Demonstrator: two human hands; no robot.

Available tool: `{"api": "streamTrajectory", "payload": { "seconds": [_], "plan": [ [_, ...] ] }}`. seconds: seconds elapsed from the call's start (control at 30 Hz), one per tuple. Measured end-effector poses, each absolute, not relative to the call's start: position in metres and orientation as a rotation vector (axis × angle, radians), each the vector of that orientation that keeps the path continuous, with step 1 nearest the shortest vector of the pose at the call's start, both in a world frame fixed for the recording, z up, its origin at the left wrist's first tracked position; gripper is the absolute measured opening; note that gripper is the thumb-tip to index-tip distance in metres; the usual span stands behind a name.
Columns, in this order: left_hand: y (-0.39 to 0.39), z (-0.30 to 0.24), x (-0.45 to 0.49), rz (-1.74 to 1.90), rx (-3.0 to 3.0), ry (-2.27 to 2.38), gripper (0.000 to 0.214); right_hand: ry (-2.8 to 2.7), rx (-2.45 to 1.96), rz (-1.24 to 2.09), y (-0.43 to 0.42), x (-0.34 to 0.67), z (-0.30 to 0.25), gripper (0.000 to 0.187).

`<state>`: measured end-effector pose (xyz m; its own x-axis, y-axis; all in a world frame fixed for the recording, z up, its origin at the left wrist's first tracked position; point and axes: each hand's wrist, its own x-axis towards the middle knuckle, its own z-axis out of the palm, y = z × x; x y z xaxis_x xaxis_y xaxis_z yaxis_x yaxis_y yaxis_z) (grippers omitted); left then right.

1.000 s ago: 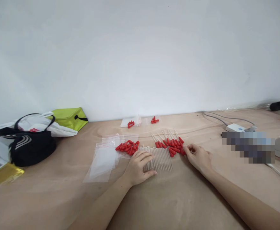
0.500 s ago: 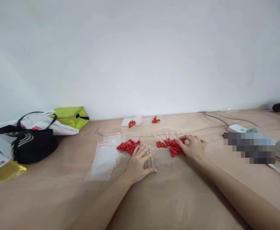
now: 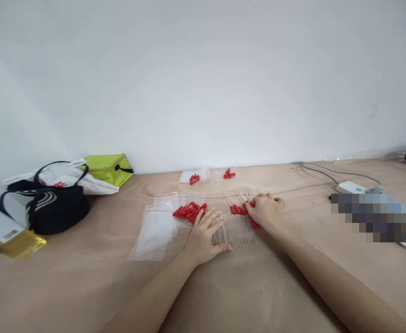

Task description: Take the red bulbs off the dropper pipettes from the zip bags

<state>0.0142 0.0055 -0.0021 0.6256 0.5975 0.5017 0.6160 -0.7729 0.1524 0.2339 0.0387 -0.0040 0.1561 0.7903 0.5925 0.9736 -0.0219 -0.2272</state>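
My left hand (image 3: 206,238) lies with fingers spread, its fingertips beside a pile of red rubber bulbs (image 3: 189,212) and its palm edge by a row of clear thin tubes (image 3: 237,231). Farther right, my right hand (image 3: 268,212) rests bent over red-bulbed droppers (image 3: 236,209), whose thin stems point toward the wall. Several of those bulbs are covered by the right hand, and its fingertips are partly hidden, so I cannot tell whether it grips one.
Clear zip bags (image 3: 154,233) lie overlapped left of the bulb pile. Small bagged sets with red bulbs (image 3: 229,174) sit by the wall. A black bag (image 3: 59,210) and a lime-green bag (image 3: 107,167) stand left. At right are a white power strip (image 3: 350,188) and grey cable.
My right hand has moved left over the red-bulbed droppers and now covers more of them. My left hand keeps its place by the tubes. The view has shifted slightly.
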Motion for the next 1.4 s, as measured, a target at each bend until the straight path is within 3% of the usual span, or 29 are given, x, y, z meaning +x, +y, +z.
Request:
{"api": "streamTrajectory", "payload": {
  "seconds": [0.17, 0.37, 0.57, 0.73, 1.4],
  "plan": [
    [0.008, -0.007, 0.013, -1.001, -2.694, -1.085, 0.041, -1.639, -1.695, -0.285, 0.020, 0.231, -0.003, 0.026],
    [0.008, -0.005, 0.011, -1.073, -2.473, -1.066, 0.042, -1.888, -1.252, -0.113, -0.012, 0.226, -0.019, 0.016],
    [-0.002, 0.004, 0.008, -1.080, -2.214, -1.097, 0.025, -1.931, -1.223, -0.077, -0.013, 0.222, -0.022, 0.012],
    [-0.007, 0.005, 0.012, -0.966, -2.362, -1.064, 0.012, -1.990, -1.152, -0.021, -0.017, 0.215, -0.017, 0.012],
    [-0.017, -0.002, 0.010, -1.105, -2.632, -0.898, 0.021, -2.026, -0.954, -0.271, -0.023, 0.208, -0.020, 0.012]
  ]
}}
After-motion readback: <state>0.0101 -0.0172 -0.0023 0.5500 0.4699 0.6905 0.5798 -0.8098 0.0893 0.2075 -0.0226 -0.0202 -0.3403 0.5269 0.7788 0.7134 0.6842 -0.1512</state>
